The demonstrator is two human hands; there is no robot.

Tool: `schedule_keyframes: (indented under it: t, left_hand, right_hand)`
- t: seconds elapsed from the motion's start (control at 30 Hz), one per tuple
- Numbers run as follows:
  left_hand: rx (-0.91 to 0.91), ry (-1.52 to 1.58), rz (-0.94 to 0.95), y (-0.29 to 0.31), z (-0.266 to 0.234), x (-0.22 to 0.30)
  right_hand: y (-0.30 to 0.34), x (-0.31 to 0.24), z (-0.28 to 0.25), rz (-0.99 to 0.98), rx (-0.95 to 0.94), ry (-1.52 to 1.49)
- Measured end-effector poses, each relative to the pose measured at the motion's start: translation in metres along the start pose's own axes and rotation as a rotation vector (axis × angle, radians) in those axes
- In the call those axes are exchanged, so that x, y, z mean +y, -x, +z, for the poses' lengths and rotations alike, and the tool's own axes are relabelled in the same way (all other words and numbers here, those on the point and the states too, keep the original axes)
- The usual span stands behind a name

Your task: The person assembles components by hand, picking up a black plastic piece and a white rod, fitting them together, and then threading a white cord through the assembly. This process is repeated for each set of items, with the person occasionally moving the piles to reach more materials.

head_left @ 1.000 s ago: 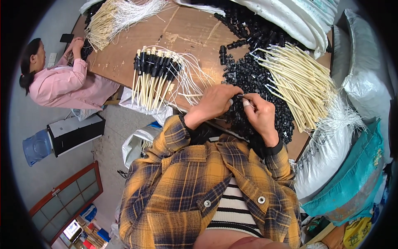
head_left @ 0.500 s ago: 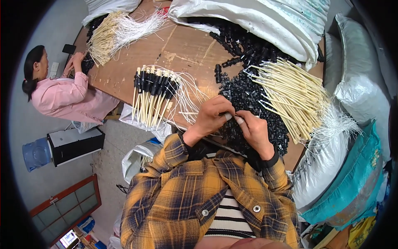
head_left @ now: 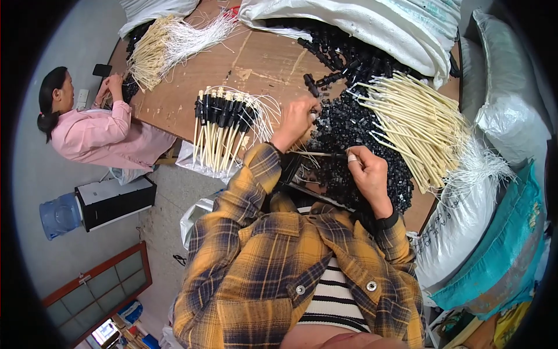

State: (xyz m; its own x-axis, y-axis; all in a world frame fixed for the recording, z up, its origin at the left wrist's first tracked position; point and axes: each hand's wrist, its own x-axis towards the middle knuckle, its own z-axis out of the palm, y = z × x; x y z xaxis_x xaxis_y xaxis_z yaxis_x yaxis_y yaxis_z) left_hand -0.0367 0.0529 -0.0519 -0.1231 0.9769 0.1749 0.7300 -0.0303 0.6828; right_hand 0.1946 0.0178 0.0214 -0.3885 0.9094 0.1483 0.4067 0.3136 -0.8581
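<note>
My right hand [head_left: 370,174] pinches a thin cream tube [head_left: 317,154] near a small dark piece at the tube's right end. The tube lies level and points left, over the heap of small black plastic parts [head_left: 343,128]. My left hand [head_left: 297,122] is at the heap's upper left edge with curled fingers; what they hold, if anything, is hidden. Just beyond its fingertips lies a black cylindrical connector [head_left: 311,85]. Left of that hand, a row of cream tubes with black connectors fitted [head_left: 224,119] lies at the table edge, white wires trailing right.
A large bundle of cream tubes [head_left: 412,128] with white wires lies right of the heap. A white sack [head_left: 360,35] spills black connectors at the back. Another tube bundle [head_left: 148,55] lies far left, near a co-worker in pink [head_left: 102,134]. Filled sacks [head_left: 505,87] stand at right.
My hands were together over the heap and have parted. The left hand went up to the heap's far edge; the right moved slightly right, with the cream tube now plainly in its fingers.
</note>
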Motion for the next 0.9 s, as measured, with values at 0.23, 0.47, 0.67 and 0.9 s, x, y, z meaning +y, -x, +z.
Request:
schedule_keyframes:
  t: [0.23, 0.47, 0.67, 0.9]
  left_hand:
    - [-0.129, 0.344, -0.371, 0.008, -0.028, 0.014]
    - [-0.039, 0.354, 0.270, 0.040, -0.012, 0.104]
    - [0.104, 0.250, 0.101, 0.047, -0.013, 0.095]
    - [0.134, 0.117, 0.092, 0.051, -0.015, 0.093]
  right_hand:
    - [0.003, 0.016, -0.003, 0.218, 0.019, -0.083]
    - [-0.004, 0.022, 0.022, 0.159, 0.058, -0.101]
    - [0.001, 0.008, 0.020, 0.011, 0.201, 0.226]
    - [-0.001, 0.005, 0.025, -0.244, 0.255, 0.393]
